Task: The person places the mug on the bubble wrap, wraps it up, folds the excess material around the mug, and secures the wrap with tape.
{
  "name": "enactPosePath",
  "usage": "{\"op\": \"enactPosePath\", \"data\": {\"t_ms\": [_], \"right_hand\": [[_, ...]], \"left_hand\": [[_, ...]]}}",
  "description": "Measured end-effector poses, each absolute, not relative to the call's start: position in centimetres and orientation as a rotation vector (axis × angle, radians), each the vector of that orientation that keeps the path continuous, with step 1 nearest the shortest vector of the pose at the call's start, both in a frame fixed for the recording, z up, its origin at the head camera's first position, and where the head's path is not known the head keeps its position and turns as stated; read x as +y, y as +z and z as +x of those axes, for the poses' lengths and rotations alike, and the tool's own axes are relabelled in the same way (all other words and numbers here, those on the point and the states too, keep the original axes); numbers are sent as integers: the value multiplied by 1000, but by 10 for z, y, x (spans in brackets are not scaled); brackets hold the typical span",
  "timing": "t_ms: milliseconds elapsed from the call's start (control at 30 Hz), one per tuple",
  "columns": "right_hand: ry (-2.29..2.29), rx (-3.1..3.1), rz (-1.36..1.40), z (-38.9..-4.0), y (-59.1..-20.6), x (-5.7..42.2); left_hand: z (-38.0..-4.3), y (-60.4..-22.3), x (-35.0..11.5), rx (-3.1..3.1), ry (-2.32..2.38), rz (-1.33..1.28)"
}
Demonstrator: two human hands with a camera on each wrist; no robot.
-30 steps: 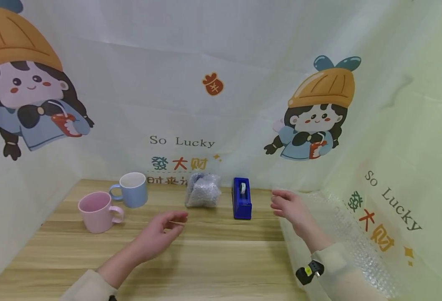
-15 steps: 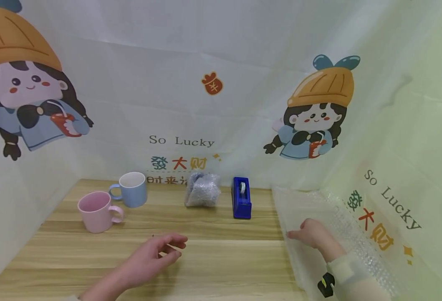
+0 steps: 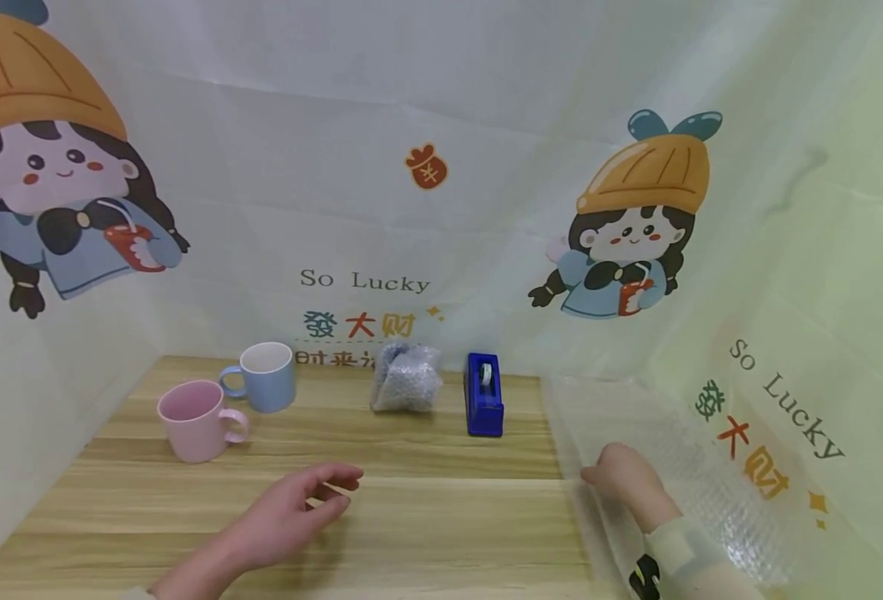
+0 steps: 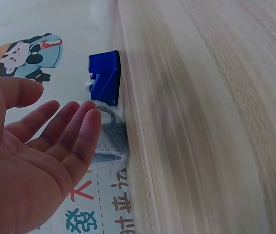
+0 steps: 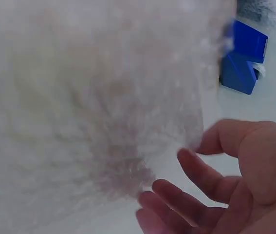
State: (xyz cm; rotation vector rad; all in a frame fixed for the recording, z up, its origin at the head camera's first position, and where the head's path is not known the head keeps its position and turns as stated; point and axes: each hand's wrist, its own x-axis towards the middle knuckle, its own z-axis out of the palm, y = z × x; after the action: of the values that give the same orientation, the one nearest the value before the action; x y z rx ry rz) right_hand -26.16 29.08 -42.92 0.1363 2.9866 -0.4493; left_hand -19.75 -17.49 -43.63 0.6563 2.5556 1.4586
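My right hand (image 3: 621,479) pinches the edge of a clear bubble wrap sheet (image 3: 681,442) at the right of the table. In the right wrist view the thumb and forefinger meet at the edge of the bubble wrap (image 5: 128,122), which fills much of that view. Palm inward and fingers relaxed, my left hand (image 3: 283,512) hovers over the front middle of the table, holding nothing. Ahead of it stands a bubble-wrapped bundle (image 3: 407,379); through the wrap the left wrist view shows a grey mug (image 4: 111,139) with a handle.
A blue tape dispenser (image 3: 484,396) stands right of the wrapped bundle. At the left are a pink mug (image 3: 195,425) and, behind it, a light blue mug (image 3: 270,379). Printed cloth (image 3: 486,250) hangs around the back and sides of the wooden table (image 3: 449,533).
My right hand has come down and nearer from beside the tape dispenser to the bubble wrap, whose edge now shifts with it. My left hand has drawn back slightly toward me.
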Motion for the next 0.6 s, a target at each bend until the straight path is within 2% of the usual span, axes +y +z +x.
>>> {"op": "enactPosePath", "data": {"t_ms": [300,500,600], "right_hand": [[-519,3221,196,-259,-399,301],[-459,3425,49,-247,-363,279],[-377,3543,-126,-236,-348,261]], "left_hand": [[-198,-430,-184,2612,1481,628],[-200,-425,-191,2634,1473,590],[-201,-421,-193,2655,1474,573]]}}
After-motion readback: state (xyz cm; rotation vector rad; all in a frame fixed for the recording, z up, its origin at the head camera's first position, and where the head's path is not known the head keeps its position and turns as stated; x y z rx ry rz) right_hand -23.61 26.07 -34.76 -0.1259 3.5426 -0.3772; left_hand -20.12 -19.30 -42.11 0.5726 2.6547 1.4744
